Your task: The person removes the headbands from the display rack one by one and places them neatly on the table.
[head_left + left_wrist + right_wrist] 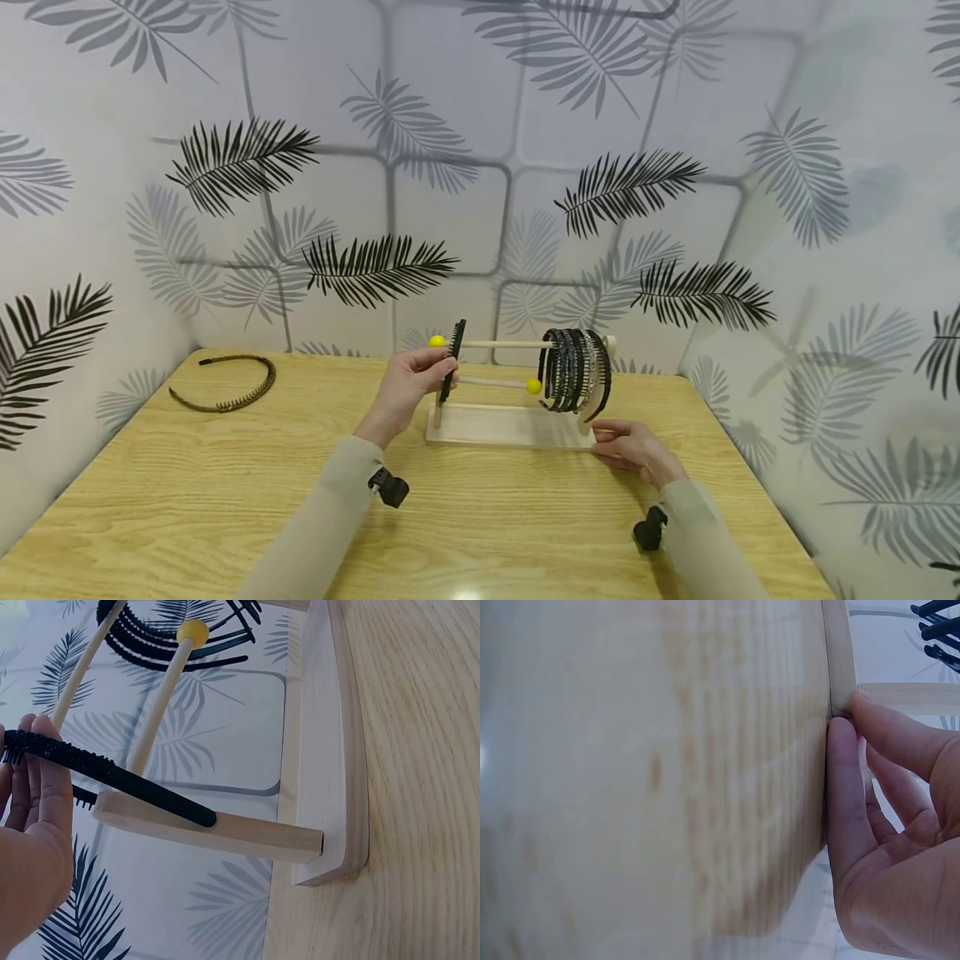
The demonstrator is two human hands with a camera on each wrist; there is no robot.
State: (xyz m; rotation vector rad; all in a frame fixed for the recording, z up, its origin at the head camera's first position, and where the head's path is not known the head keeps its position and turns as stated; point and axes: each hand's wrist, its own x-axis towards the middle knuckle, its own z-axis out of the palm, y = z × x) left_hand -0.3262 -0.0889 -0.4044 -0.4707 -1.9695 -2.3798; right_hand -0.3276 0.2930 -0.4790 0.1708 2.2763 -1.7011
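Near the left end of a wooden headband rack [510, 427], my left hand [405, 385] pinches a black headband [457, 342] with a bumpy outer band. In the left wrist view, the headband [142, 787] crosses in front of the rack's wooden upright [255, 841]. My right hand [636, 450] grips the right end of the rack's base, thumb and index finger [846, 776] at its corner. Several dark headbands [573, 371] hang side by side at the right of the rack. Two yellow balls cap its rods, the upper one [437, 342] beside the held headband.
On the left of the wood-grain table [225, 500] lies a single brown headband [267, 385] with toothed inner edges. A patterned wall covering [450, 208] with leaf prints rises behind and beside the table.
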